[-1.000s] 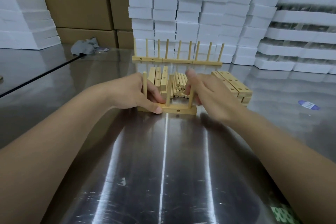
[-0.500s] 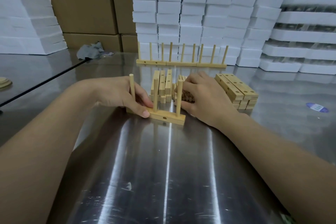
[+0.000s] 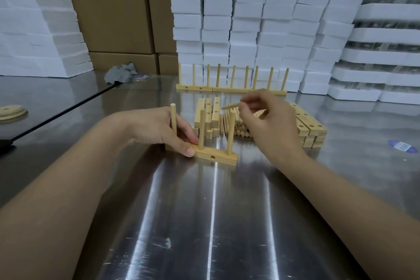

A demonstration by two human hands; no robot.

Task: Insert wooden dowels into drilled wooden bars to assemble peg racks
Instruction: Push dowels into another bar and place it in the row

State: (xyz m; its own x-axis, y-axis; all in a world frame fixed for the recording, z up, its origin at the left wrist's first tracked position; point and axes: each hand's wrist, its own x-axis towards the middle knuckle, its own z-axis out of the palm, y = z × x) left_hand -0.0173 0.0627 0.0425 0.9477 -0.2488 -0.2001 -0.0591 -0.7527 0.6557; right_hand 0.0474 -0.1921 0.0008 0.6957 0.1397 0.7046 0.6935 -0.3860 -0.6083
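Steel tabletop (image 3: 204, 223) gleams; white foam blocks (image 3: 250, 18) and cardboard boxes (image 3: 113, 7) stand behind. The left hand (image 3: 159, 127) has its grip pinching the drilled bar (image 3: 216, 157), three upright dowels (image 3: 201, 129) at and right of it. The right hand (image 3: 270, 120) has its grip pinching a loose dowel (image 3: 230, 106) above the dowel pile (image 3: 241, 130). This bar looks full. For the next bar, brace it and press the dowel in plumb.

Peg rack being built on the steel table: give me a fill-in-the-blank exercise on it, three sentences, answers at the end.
1. The left hand grips the bar, in which ___ dowels stand upright.
2. The right hand pinches a loose dowel, held ___ the dowel pile.
3. The finished racks stand ___ that pile, nearer the white blocks.
Missing words: three; above; behind.
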